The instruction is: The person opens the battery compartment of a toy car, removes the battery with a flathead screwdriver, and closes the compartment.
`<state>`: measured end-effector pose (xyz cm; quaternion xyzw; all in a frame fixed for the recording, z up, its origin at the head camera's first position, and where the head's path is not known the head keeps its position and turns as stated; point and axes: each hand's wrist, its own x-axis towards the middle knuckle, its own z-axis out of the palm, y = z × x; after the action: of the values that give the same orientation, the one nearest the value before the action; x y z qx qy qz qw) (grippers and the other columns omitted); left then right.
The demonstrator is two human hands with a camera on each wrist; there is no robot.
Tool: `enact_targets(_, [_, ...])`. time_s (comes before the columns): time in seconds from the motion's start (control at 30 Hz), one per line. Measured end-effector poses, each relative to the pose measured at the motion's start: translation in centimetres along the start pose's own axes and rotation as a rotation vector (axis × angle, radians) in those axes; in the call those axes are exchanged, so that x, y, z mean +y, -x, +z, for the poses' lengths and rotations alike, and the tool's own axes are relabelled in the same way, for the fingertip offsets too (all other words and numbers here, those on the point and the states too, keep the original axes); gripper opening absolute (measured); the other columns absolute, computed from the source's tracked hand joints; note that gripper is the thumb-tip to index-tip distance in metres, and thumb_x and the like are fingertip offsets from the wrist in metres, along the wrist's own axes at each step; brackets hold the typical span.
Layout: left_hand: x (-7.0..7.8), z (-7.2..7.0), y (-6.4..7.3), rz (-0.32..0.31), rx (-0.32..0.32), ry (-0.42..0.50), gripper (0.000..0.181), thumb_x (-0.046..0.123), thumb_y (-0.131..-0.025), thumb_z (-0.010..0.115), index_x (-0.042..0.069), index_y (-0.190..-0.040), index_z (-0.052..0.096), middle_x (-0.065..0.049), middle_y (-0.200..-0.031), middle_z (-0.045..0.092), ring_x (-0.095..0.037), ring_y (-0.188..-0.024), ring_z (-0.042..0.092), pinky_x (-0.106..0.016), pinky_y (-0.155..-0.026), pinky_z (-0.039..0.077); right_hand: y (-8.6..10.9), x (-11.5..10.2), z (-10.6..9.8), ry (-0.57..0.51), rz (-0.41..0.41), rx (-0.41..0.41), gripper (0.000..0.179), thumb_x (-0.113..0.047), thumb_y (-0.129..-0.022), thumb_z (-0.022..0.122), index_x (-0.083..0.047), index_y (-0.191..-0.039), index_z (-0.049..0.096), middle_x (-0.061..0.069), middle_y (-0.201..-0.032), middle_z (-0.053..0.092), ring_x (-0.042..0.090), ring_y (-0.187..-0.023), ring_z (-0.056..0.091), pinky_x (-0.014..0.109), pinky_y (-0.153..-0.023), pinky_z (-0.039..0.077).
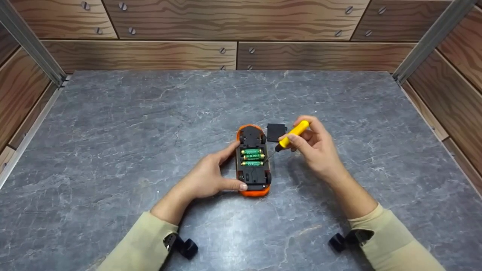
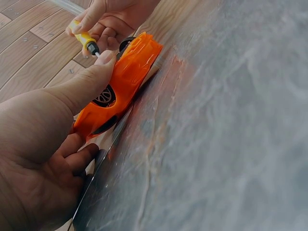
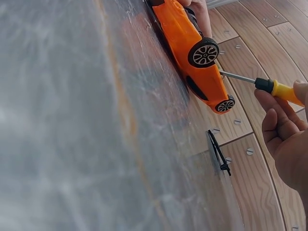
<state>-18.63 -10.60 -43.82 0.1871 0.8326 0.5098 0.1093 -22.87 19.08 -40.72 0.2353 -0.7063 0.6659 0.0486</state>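
An orange toy car [image 1: 255, 193] lies upside down on the table, its black underside facing up. Three green batteries [image 1: 253, 157] sit side by side in its uncovered compartment. My left hand [image 1: 207, 175] grips the car from the left, thumb on the near end and fingers along the side. Between thumb and fingers my right hand [image 1: 320, 150] holds a yellow-handled screwdriver [image 1: 295, 133]. The screwdriver's tip reaches the right edge of the compartment, by the nearest battery; whether it touches that battery I cannot tell. In the right wrist view the shaft [image 3: 238, 76] slants into the underside.
A black battery cover [image 1: 276, 132] lies on the grey marbled table [image 1: 113, 131], just right of the car's far end. Wood-patterned panels [image 1: 241, 22] stand at the back and both sides, with metal posts [image 1: 34, 41] in the corners.
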Motion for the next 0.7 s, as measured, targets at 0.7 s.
enact_targets(0.7, [-0.15,-0.07,0.03,-0.029,-0.004,-0.014,0.121,0.041,-0.071,0.099,0.026,-0.169,0.03,-0.005,-0.165,0.044,-0.018,-0.152,0.038,-0.038,-0.127,0.026,-0.08,0.23,-0.09,-0.015,0.046,0.014,0.023,0.006,-0.103,0.061,0.008,-0.121,0.048,0.017,-0.099,0.079,0.021,-0.083,0.075,0.028,-0.067,0.059])
